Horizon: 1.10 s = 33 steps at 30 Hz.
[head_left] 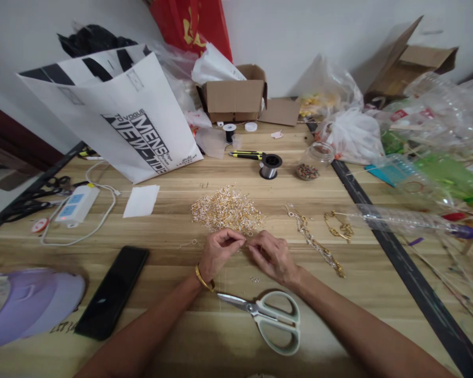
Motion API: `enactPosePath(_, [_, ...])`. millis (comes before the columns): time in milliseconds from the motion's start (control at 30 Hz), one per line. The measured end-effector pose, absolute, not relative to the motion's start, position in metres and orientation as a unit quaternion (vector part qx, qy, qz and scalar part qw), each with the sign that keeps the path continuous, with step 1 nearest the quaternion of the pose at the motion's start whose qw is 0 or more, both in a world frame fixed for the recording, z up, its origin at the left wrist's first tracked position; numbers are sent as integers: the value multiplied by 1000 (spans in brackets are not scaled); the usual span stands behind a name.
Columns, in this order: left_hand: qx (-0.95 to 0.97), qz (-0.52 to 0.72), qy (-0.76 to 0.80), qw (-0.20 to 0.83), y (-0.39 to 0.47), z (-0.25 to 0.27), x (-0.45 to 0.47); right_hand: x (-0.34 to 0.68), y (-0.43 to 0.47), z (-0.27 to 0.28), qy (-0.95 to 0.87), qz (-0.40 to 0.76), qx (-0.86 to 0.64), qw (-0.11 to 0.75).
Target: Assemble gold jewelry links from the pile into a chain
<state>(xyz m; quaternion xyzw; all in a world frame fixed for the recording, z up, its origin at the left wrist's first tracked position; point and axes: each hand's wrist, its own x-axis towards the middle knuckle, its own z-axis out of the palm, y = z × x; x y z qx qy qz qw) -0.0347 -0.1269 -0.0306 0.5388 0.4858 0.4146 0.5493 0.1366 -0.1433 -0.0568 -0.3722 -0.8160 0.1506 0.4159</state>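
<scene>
My left hand (pixel 220 253) and my right hand (pixel 273 255) meet fingertip to fingertip over the table, both pinched closed. Whatever sits between the fingertips is too small to make out. Just beyond them lies a loose heap of small gold and silver jewellery pieces (pixel 225 209). To the right rest a strand of silver and gold chain (pixel 314 242) and a gold chain (pixel 339 227). Below my hands is a little cluster of tiny metal bits (pixel 255 280). White-handled scissors (pixel 278 320) lie nearer me, blades pointing left.
A black phone (pixel 112 294) and a power strip (pixel 78 205) lie left. Behind stand a white paper bag (pixel 122 115), a wire spool (pixel 270 166), a jar of beads (pixel 314 161) and a cardboard box (pixel 233 100). Plastic bottles (pixel 437 121) crowd the right.
</scene>
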Motion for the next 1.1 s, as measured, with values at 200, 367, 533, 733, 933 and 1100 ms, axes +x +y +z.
enactPosePath(200, [536, 413, 485, 554, -128, -29, -34, 136, -144, -56, -815, 153, -376, 413])
enactPosePath(367, [539, 410, 486, 553, -127, -31, -35, 136, -143, -56, -814, 149, -376, 417])
enactPosePath(533, [542, 421, 476, 549, -126, -32, -35, 136, -143, -56, -813, 158, -373, 418])
enactPosePath(733, [551, 421, 470, 546, -127, -34, -35, 137, -143, -57, -815, 164, -374, 412])
enactPosePath(933, [558, 421, 461, 547, -127, -36, -35, 137, -143, -58, -812, 159, -375, 417])
enactPosePath(1100, [559, 425, 454, 548, -127, -36, -35, 136, -143, -58, -815, 154, -374, 416])
